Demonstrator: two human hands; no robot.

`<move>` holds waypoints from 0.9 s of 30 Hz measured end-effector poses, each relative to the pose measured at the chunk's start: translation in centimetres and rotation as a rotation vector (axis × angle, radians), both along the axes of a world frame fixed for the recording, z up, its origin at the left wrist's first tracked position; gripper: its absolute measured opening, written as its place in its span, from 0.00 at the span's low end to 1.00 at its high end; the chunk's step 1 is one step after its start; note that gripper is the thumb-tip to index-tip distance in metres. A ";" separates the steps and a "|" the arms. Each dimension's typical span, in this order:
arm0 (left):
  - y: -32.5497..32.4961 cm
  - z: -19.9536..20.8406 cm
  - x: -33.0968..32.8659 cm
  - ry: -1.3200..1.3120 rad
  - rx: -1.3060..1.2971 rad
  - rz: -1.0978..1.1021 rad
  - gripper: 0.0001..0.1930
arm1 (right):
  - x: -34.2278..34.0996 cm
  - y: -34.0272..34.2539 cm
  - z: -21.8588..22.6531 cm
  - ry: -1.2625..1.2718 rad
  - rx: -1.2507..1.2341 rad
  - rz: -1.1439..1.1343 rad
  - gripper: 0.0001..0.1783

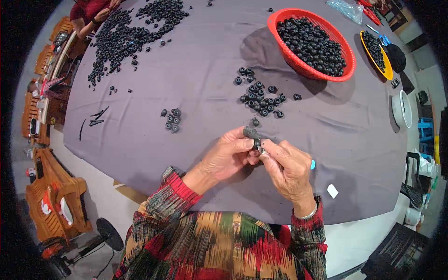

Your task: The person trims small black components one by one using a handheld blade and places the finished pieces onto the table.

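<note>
My left hand [233,147] is closed in a pinch on a small black rounded part [256,143]. A dark grey cover [250,132] sits over one of its fingertips. Against the same part, my right hand [287,170] grips a small tool with a pale metal tip [261,149]; most of it is hidden in the palm. A light blue end [313,164] shows beside that hand, perhaps the tool's handle. Just beyond my hands lies a loose cluster of black rounded parts [261,100] with holes. A smaller group [172,120] of them rests to the left.
A red plastic basket [347,73] full of black parts stands far right, beside a yellow plate [388,72] and white bowl [402,110]. Black parts [126,39] spread across the far left, near another person's hand [101,15]. Thin black strips [96,122] and a white piece [332,191] lie on the grey cloth [200,65].
</note>
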State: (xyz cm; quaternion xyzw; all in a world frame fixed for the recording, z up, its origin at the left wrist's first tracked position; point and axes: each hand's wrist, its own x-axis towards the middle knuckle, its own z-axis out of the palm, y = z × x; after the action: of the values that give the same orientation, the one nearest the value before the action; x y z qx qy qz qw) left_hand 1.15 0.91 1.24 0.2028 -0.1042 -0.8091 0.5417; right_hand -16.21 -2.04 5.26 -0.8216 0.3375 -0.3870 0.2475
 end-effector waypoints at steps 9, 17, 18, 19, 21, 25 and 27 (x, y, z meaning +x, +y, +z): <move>0.1 0.0 0.1 -0.013 -0.004 -0.004 0.08 | 0.0 0.1 0.0 0.024 0.005 -0.005 0.14; 0.0 -0.2 0.1 -0.013 0.020 -0.021 0.08 | -0.1 0.0 0.4 0.059 0.008 -0.010 0.13; 0.1 -0.2 0.1 -0.037 0.007 -0.008 0.08 | -0.1 0.0 0.4 0.062 0.010 -0.011 0.13; 0.2 -0.2 0.2 -0.061 -0.005 0.005 0.07 | 0.0 -0.1 0.5 0.062 0.013 -0.010 0.13; 0.2 -0.1 0.2 -0.092 -0.012 0.007 0.07 | 0.0 0.0 0.6 0.074 0.030 -0.015 0.12; 0.1 -0.1 0.1 -0.125 -0.046 0.030 0.06 | 0.4 -0.1 0.4 0.067 0.057 -0.018 0.11; 0.1 -0.1 0.1 -0.155 -0.032 0.041 0.06 | 0.5 0.0 0.2 0.104 0.066 -0.059 0.08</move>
State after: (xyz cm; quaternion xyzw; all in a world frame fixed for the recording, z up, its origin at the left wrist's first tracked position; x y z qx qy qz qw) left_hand 1.26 1.01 1.11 0.2582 -0.1548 -0.7778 0.5517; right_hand -15.76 -2.06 5.50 -0.8219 0.3863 -0.3396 0.2449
